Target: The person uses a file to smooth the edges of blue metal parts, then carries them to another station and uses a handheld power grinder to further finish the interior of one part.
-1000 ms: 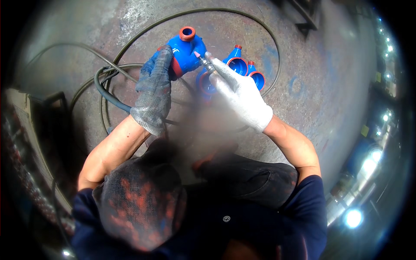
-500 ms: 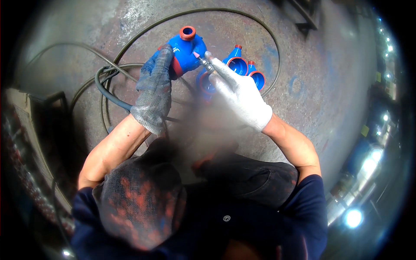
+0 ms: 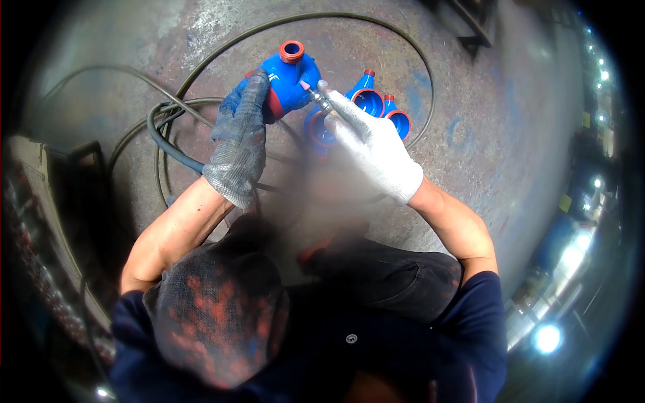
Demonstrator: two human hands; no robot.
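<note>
My left hand (image 3: 240, 138), in a grey glove stained blue, grips a blue metal fitting (image 3: 290, 82) with red rims, held up off the floor. Its threaded red neck points away from me. In my white-gloved right hand (image 3: 373, 144) is a die grinder (image 3: 321, 101), a slim metal tool with a pinkish conical grinding tip. That tip meets the fitting's right side, or comes very near it. The grinder's rear part is hidden by the hand and a blurry patch. Just beyond my right hand, more blue fittings (image 3: 369, 102) with red rims stand on the floor.
A dark hose (image 3: 430, 80) loops widely over the stained concrete floor (image 3: 470, 134). A thicker hose (image 3: 168, 149) coils left of my left wrist. Dark metal legs (image 3: 474, 30) stand at the far right, and a box-like edge (image 3: 33, 161) lies to the left.
Hardly anything differs. The fitting has turned very slightly in my left hand, while the grinding tip stays at the same spot on its side.
</note>
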